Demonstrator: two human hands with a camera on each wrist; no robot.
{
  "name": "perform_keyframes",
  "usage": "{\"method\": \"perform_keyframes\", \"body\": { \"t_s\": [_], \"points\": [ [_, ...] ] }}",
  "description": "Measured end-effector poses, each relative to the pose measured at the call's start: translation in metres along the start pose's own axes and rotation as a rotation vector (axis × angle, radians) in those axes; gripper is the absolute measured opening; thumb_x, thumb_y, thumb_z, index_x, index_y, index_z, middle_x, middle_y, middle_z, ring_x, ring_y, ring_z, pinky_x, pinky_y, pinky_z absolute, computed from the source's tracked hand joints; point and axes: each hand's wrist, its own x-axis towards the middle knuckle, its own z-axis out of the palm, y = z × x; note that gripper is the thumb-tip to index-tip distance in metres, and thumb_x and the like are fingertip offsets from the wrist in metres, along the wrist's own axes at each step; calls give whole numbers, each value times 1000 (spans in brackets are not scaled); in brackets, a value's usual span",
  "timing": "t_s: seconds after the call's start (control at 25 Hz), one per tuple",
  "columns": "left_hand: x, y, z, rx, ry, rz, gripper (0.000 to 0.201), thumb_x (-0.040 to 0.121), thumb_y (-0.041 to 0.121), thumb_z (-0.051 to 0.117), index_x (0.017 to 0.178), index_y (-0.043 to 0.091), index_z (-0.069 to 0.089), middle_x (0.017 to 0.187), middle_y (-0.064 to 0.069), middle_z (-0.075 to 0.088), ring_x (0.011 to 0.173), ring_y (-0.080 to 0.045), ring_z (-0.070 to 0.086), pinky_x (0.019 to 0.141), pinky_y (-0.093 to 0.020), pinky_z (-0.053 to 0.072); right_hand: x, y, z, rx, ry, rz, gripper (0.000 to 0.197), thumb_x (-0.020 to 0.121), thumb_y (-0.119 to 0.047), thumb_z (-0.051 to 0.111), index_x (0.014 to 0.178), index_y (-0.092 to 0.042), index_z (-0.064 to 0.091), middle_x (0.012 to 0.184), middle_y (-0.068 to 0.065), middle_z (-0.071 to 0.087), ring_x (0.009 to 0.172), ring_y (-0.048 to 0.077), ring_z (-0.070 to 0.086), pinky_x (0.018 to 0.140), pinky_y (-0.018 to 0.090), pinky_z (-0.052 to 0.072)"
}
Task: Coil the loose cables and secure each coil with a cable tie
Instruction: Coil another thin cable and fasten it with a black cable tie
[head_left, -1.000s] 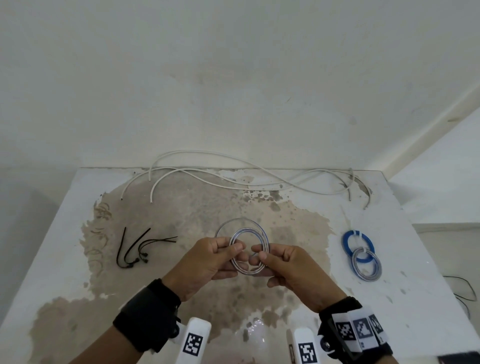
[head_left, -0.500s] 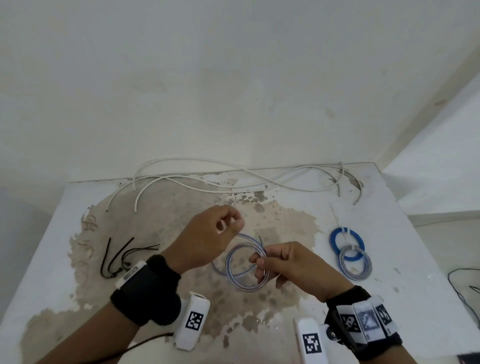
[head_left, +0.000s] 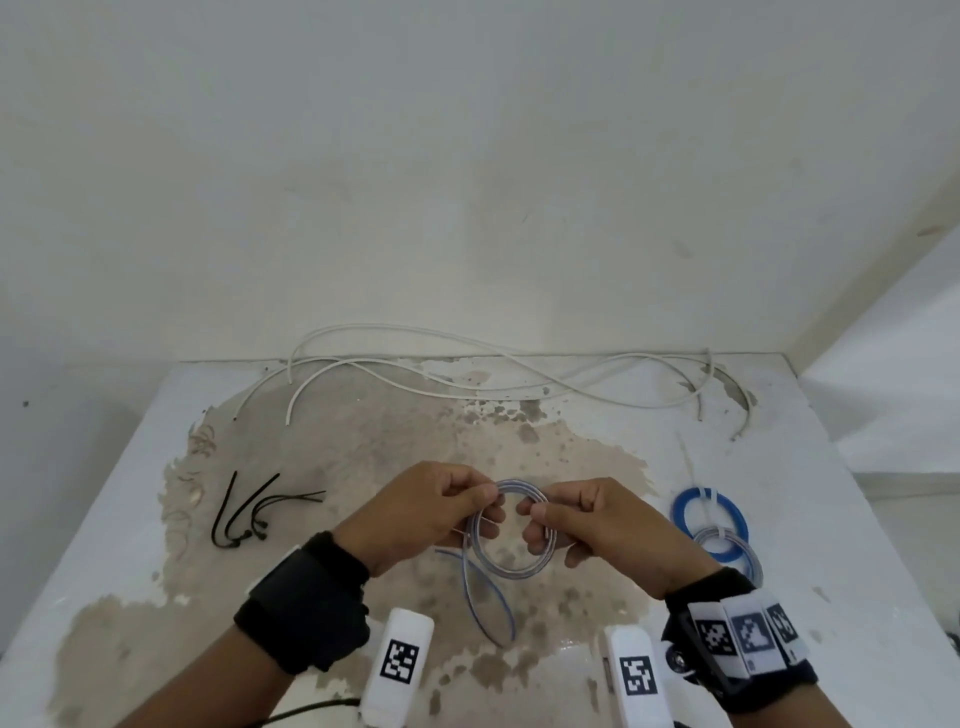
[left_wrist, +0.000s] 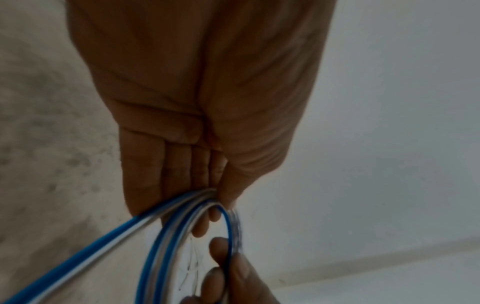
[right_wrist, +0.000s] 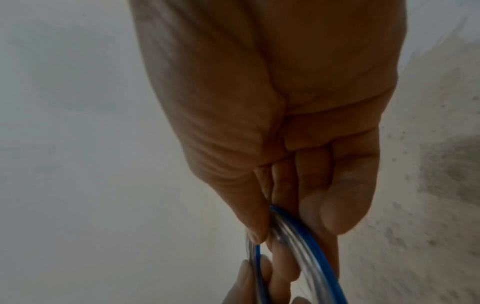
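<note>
Blue-and-clear cable coil (head_left: 511, 530) faces up, loose tail toward the person; both hands' grips pinch it.

- No words, brand names or numbers can be read in any view.
- The only signs are black-and-white square code markers: one on each white block (head_left: 399, 666) (head_left: 635, 680) at the lower edge of the head view, and three on the right wristband (head_left: 744, 640).
</note>
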Motion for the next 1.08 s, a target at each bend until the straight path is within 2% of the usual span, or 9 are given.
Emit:
{"method": "perform_keyframes", "body": {
  "t_s": [0.16,0.28,0.36,0.48,0.6,0.72,0.92,1.08],
  "points": [
    [-5,-4,5,-91,11,-44,24,101,26,58,105,7,71,88,-1,74,83,-15,72,82,-31,58,5,7,3,100,-33,27,23,99,-29,62,107,-13,77,92,9,78,87,16,71,69,24,52],
    [-5,-5,2,-5,12,0,20,102,25,57,102,11,71,82,1,72,77,-12,70,75,-29,55,8,13,7,187,-48,67,24,102,-29,58,108,-13,75,94,9,76,91,21,73,69,26,53],
    [-6,-5,1,46,15,15,17,101,25,58,100,14,72,82,1,73,76,-13,70,73,-31,53,10,11,10,160,-20,75,26,102,-32,57,109,-15,76,93,8,77,89,19,74,69,26,54],
    [-7,-5,1,8,-11,-1,15,100,24,60,101,14,71,84,0,73,79,-15,71,74,-29,56,13,8,12,46,40,13,27,102,-36,58,104,-17,78,89,3,78,81,11,71,72,26,54],
    [-8,-3,-1,-54,-32,-15,13,96,20,66,103,11,72,86,-4,75,82,-19,73,80,-31,59,15,7,17,63,84,-7,27,100,-37,59,103,-18,78,88,1,78,85,13,74,74,27,55],
    [-6,-3,-7,-105,29,-3,15,94,18,68,104,8,74,85,-7,76,81,-20,73,81,-33,59,14,6,17,112,55,24,28,99,-38,61,108,-17,77,96,3,79,89,18,76,69,26,57],
    [-5,-4,-8,-188,81,-6,19,95,17,67,109,6,72,86,-8,77,81,-18,74,77,-27,60,15,5,13,137,55,23,20,99,-26,64,110,-15,76,96,5,79,84,12,74,67,22,56],
    [-8,-5,-12,-116,5,-17,18,95,19,67,110,10,73,90,-8,77,81,-15,72,78,-26,59,19,6,15,166,75,31,21,99,-27,63,112,-16,76,98,5,79,88,13,75,67,24,56]
  ]
}}
